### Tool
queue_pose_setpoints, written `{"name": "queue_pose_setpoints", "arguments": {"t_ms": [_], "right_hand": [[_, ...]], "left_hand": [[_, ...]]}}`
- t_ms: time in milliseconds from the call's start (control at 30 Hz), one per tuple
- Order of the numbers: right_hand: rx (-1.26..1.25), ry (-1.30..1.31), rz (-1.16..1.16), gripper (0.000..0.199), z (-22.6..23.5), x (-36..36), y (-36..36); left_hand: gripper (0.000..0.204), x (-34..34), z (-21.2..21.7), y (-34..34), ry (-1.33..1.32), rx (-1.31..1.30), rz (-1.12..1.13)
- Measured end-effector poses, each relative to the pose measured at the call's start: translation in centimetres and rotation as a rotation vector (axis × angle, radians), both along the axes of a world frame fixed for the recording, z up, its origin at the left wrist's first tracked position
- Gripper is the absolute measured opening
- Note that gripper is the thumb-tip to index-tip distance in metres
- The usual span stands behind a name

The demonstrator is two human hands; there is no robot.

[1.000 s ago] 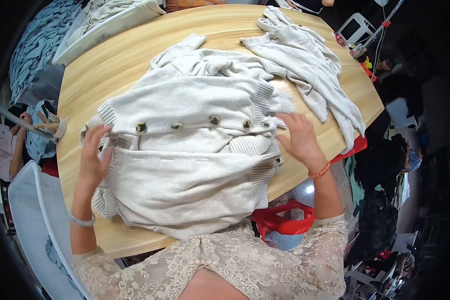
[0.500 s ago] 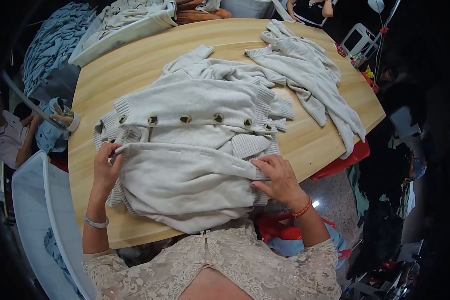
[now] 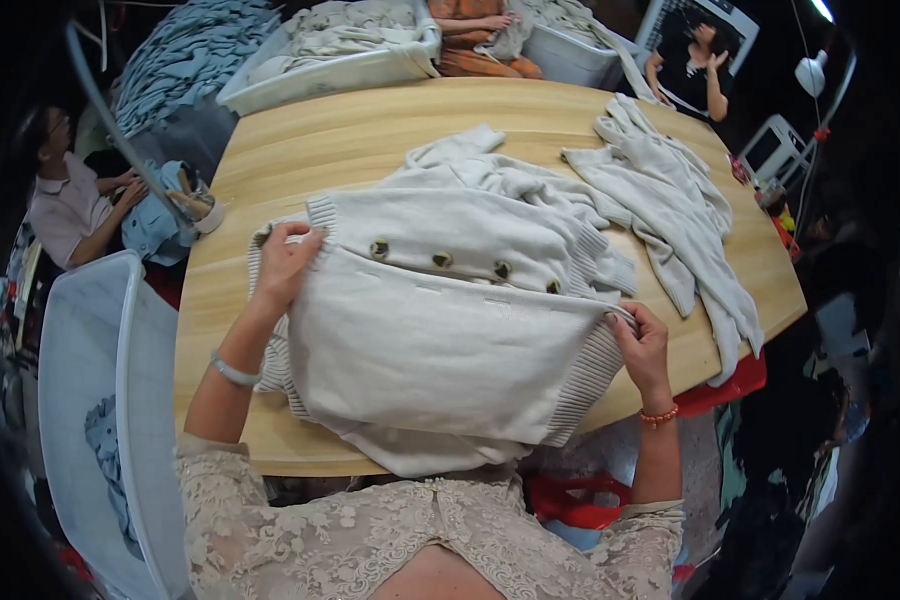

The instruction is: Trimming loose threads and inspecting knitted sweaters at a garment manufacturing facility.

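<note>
A pale grey knitted cardigan (image 3: 440, 350) lies spread on the table before me, its front panel with buttonholes stretched between my hands. My left hand (image 3: 288, 262) pinches the panel's upper left corner. The other end of that edge is gripped by my right hand (image 3: 638, 345), beside the ribbed hem. Just beyond the edge runs the opposite front band with several dark buttons (image 3: 441, 260), some partly covered. Sleeves and folds of the same pale knit (image 3: 490, 170) lie bunched behind it.
Another pale knitted garment (image 3: 660, 180) lies at the right of the wooden table (image 3: 340, 130). White tubs (image 3: 330, 75) of knitwear stand behind, and a white bin (image 3: 135, 400) is at my left. Other people (image 3: 80, 200) sit around the table. A red stool (image 3: 580, 500) is below the front edge.
Both hands have moved away from me, drawing the buttonhole edge up toward the button band and pulling the panel flat and taut. The camera view has shifted too.
</note>
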State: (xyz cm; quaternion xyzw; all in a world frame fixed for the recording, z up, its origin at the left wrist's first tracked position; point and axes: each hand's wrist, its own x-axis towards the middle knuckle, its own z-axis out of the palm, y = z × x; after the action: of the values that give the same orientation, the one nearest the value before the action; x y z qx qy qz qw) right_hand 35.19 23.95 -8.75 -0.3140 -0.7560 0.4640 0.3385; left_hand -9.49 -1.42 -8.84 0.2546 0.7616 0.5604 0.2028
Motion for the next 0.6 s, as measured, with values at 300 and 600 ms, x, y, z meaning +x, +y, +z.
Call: {"name": "queue_pose_setpoints", "arguments": {"t_ms": [300,600], "right_hand": [[0.205,-0.746,-0.005,0.043,-1.9,-4.9,1.5],[0.405,-0.815,-0.066,0.038,-2.8,-4.5,1.7]], "left_hand": [[0.037,-1.0,-1.4,0.8,0.351,-0.187,0.076],[0.037,0.2,1.5,2.4,0.335,-0.298,-0.048]]}}
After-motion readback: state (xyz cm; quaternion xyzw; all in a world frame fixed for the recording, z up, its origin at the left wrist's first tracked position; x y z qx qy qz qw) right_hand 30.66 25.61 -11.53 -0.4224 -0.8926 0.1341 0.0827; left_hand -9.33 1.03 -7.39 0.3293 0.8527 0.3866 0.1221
